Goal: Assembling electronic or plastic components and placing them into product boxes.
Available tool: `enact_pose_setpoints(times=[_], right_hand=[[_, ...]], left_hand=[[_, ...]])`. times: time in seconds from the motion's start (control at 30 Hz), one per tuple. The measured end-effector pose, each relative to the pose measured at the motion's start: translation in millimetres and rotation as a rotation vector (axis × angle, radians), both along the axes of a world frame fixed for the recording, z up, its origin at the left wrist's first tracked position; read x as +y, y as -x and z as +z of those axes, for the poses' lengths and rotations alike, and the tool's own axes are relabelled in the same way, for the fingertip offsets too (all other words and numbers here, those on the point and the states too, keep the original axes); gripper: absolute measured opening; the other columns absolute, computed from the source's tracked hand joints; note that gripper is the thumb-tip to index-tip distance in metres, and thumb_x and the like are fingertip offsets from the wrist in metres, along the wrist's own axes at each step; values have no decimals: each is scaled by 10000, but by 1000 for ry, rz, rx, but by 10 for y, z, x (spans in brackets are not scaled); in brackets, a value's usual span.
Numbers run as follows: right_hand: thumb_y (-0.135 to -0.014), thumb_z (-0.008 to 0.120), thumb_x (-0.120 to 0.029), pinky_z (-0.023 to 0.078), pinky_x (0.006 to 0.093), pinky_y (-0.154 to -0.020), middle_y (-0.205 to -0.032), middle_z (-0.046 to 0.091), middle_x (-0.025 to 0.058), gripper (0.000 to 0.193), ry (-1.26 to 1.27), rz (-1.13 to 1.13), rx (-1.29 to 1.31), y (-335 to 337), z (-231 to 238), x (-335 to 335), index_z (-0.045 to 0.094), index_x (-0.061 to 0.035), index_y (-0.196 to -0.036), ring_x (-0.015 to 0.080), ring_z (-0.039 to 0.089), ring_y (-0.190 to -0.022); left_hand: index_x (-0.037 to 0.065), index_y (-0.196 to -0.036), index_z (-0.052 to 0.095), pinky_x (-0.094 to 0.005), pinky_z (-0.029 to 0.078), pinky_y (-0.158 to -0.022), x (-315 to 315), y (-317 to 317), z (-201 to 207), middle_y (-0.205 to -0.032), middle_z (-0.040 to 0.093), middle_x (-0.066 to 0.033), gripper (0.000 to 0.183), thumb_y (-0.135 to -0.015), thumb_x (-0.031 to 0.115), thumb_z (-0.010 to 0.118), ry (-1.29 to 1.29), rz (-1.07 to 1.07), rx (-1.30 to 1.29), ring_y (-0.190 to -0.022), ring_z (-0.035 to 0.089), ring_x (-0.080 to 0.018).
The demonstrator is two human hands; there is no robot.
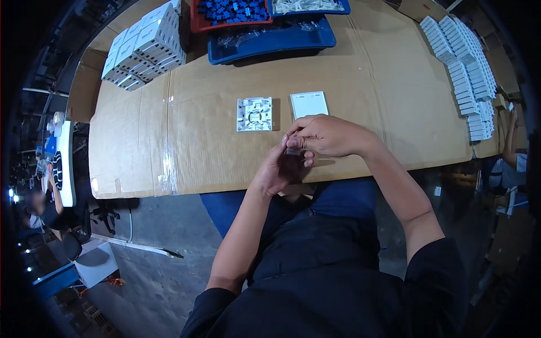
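Observation:
My left hand (pixel 282 169) and my right hand (pixel 329 136) meet over the front edge of the cardboard-covered table, fingertips close together. Both are closed in a pinch around a small, clear-looking piece (pixel 294 151), mostly hidden by the fingers; its kind cannot be made out. Just beyond them lies a square white plastic box base (pixel 255 115), its inside with a round middle part facing up. To its right, a flat white square cover (pixel 309 105) lies partly behind my right hand.
At the back stand a red bin (pixel 201 23) of small blue parts, a blue tray (pixel 270 52) with clear bags, and another blue bin (pixel 341 9) with white pieces. White boxes (pixel 147 45) are stacked at far left, more stacks (pixel 465 73) at far right. Other people work at both sides.

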State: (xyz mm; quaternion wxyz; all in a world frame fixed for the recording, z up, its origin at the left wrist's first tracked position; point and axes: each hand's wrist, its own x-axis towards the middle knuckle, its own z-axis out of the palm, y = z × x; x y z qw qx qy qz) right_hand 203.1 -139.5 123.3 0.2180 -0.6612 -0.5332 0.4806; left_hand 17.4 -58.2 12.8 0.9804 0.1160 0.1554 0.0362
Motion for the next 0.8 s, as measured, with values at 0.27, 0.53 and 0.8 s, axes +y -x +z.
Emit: enact_pose_setpoints(times=[0.27,0.53,0.8], right_hand=[[-1050,563,-228,500,378,-1011,-1265,689,166,308,-61,137,26,-79,-81,55,750,0,-1138,291,658,-1145],[-1021,615,-91,547,326,-894,-1058,760,82,173,-298,-260,-156,-1078,276,488,741,10,-1082,176,704,-985],[-953,636,-168,569,456,-881,-1059,757,135,210,-607,-592,-748,-2208,102,1409,785,-131,-1095,347,715,-1012]], left_hand=[[148,-1334,582,-432,541,-921,2,6,-4,-1180,674,-81,383,-1034,379,639,-18,-9,24,-1036,658,-256],[106,-1513,493,-433,562,-931,39,-32,57,-1192,669,-128,539,-1125,473,421,-37,-13,-25,-1036,660,-261],[108,-1527,477,-445,573,-953,64,-24,26,-1232,672,-140,524,-1133,447,408,41,-12,-88,-1061,679,-276]])
